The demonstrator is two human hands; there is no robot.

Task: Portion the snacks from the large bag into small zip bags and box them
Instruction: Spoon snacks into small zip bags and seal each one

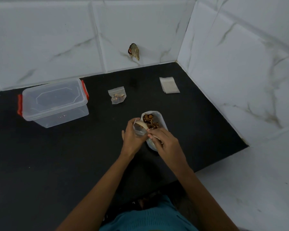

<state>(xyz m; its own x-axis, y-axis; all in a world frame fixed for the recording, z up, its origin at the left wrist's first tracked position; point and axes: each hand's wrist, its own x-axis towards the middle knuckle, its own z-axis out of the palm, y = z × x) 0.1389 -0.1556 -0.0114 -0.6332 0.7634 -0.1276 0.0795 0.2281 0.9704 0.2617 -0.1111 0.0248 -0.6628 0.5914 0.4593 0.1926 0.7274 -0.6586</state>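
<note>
1. Box (55,102), far left on the surface (57,164): the lid sits on it, well apart from your hands. You need 1 free hand for the clips. Try that while holding an unsealed bag and it spills.
2. Filled zip bag (117,96), lying flat between the box and your hands: I can't tell if its zip is fully closed. If not, it dumps when lifted.
3. Left hand (132,137): curled round the small zip bag (138,129), holding its mouth up against the large bag (163,121). Squeeze too hard and the mouth collapses, so pieces land on the surface.
4. Large bag: stands open with the snacks (150,123) inside. It's soft plastic, so weight on its near side could tip it.
5. Right hand (163,142): over the large bag's near edge, fingertips bunched at the small bag's mouth. I can't tell whether they pinch a snack or just plastic. Wide pieces may jam there.
6. Empty zip bags (169,85), stacked far right near the wall: reaching for them past the open large bag could knock it over.
</note>
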